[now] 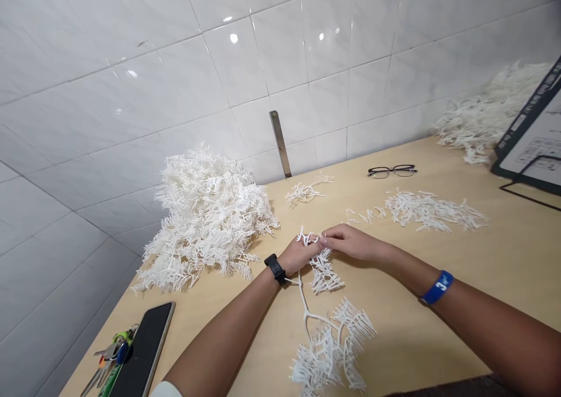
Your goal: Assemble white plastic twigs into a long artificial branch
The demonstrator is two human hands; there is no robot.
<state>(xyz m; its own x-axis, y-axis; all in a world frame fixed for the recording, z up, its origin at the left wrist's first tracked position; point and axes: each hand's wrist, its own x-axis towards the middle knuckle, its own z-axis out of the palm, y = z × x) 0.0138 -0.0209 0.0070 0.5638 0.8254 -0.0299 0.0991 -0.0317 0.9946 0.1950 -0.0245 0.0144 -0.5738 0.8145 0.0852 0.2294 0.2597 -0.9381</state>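
White, branching plastic sprigs are between my hands over the middle of the wooden table. My left hand (298,255), with a black watch on its wrist, is closed round a white plastic branch (325,271). Fine tips of it stick out above and below the fingers. A long stem runs down from under that hand to a bushy part (326,356) near the table's front. My right hand (348,240) meets the left one, thumb and forefinger pinched together at the branch. What exactly lies in that pinch is hidden.
A big heap of white branches (210,216) stands at the left, with another heap (491,113) at the far right beside a dark-framed board (534,134). Loose white bits (432,210), glasses (392,171), a small sprig (307,192), a phone (142,350) and keys (109,356) lie on the table (504,268).
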